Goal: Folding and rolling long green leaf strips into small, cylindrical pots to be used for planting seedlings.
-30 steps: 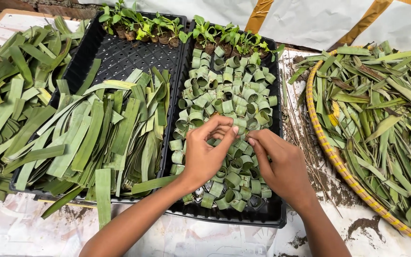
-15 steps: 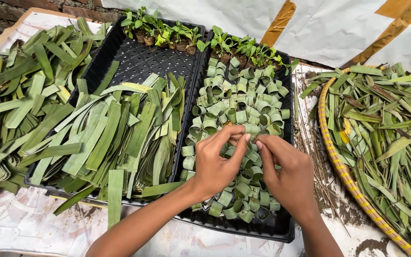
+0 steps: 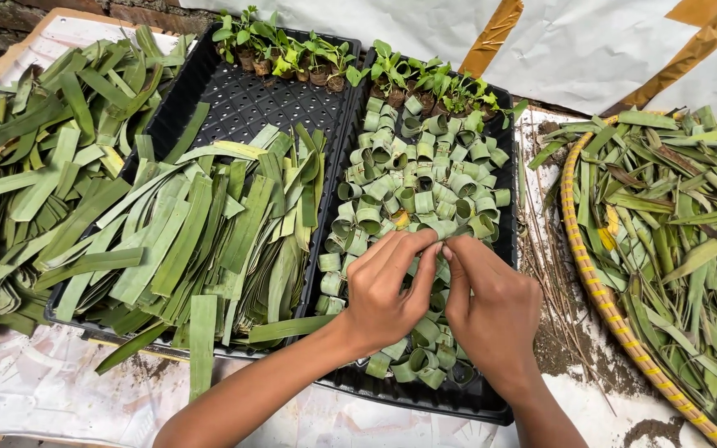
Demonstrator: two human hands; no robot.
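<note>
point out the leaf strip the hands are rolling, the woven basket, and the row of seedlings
leaf strip [image 3: 444, 231]: head view, on the green band pinched at the fingertips.
woven basket [image 3: 584, 270]: head view, on its yellow rim.
seedlings [image 3: 313, 56]: head view, on the leaves at the trays' far end.

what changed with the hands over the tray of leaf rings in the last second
Little changed. The left hand and right hand drew closer, fingertips now meeting on a leaf strip pinched above the leaf rings. The black tray, cut leaves and seedlings stayed put.

Both hands, left hand [image 3: 387, 290] and right hand [image 3: 491, 311], have drawn closer until their fingertips meet
</note>
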